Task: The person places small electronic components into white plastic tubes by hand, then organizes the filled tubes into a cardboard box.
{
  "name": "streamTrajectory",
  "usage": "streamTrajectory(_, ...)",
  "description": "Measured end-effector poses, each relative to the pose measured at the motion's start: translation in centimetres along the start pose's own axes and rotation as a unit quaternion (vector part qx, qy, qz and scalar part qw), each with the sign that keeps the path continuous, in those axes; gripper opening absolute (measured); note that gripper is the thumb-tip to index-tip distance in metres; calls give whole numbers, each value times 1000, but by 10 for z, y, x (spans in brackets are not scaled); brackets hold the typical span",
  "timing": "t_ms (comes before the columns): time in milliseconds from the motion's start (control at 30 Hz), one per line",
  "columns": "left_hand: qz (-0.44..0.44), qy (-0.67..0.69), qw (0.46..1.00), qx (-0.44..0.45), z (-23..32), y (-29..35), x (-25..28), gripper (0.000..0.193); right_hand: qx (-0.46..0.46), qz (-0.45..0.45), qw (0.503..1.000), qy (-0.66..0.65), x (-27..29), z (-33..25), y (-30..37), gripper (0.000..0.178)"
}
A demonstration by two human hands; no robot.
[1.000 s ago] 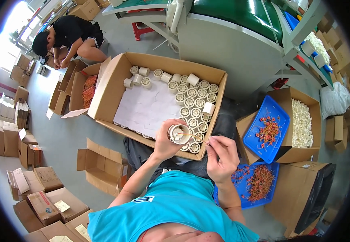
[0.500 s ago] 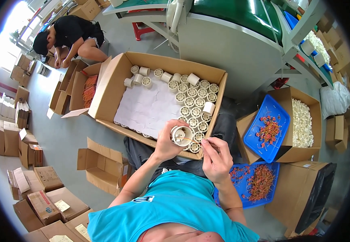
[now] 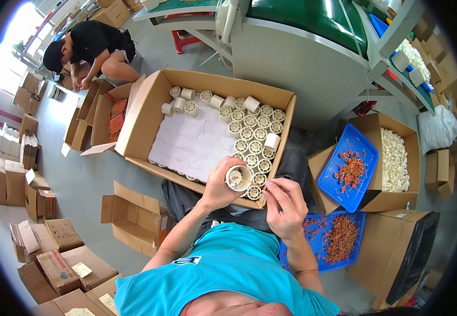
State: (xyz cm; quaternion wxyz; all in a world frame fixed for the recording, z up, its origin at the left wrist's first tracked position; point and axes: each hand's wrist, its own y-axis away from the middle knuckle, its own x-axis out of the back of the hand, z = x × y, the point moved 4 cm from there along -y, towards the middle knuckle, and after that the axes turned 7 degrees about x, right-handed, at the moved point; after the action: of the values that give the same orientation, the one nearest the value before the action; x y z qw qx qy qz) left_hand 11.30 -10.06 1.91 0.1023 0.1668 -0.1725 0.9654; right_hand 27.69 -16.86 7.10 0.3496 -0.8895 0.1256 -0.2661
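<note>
At frame centre, the left hand (image 3: 219, 185) grips a white cylindrical housing (image 3: 239, 178) while the right hand (image 3: 287, 206) pinches an orange wire (image 3: 250, 182), probably best guided without tugging.

I have bright, rather even light around me. The strongest comes from the window (image 3: 7, 63), far to the left of the carton (image 3: 228, 81) and beyond it; there the glare is fully white and details are lost. On the floor (image 3: 86, 174), left of the carton, shadows are soft. Beyond the carton, the green belt (image 3: 307, 21) gives thin shiny reflections. Just right of the carton, my trousers (image 3: 294, 163) look quite dark. At its near edge my hands (image 3: 286, 203) are reasonably sharp, but the wire (image 3: 252, 182) is a little faint. Far left of the carton, the lens makes the boxes (image 3: 12, 181) lean, close to the black rim.
</note>
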Motion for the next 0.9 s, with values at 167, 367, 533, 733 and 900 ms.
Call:
streamTrajectory(167, -5, -1, 1000, -4, 2, -1, 1, 48, -4, -26, 1000, 6, -3, 2, 2, 27)
streamTrajectory(367, -13, -18, 999, -42, 4, -4, -5, 49, -57, -93, 994, -29, -7, 6, -2, 24)
streamTrajectory(533, -49, -93, 992, -71, 8, -3, -13, 48, -97, -118, 987, -42, -21, 14, -13, 24)
streamTrajectory(733, -58, -41, 996, -53, 7, -3, -21, 49, -120, -130, 983, -53, -34, 25, -8, 16)
streamTrajectory(900, -69, -17, 997, -28, 11, -6, -21, 46, -145, -139, 977, -75, -29, 24, -11, 18)
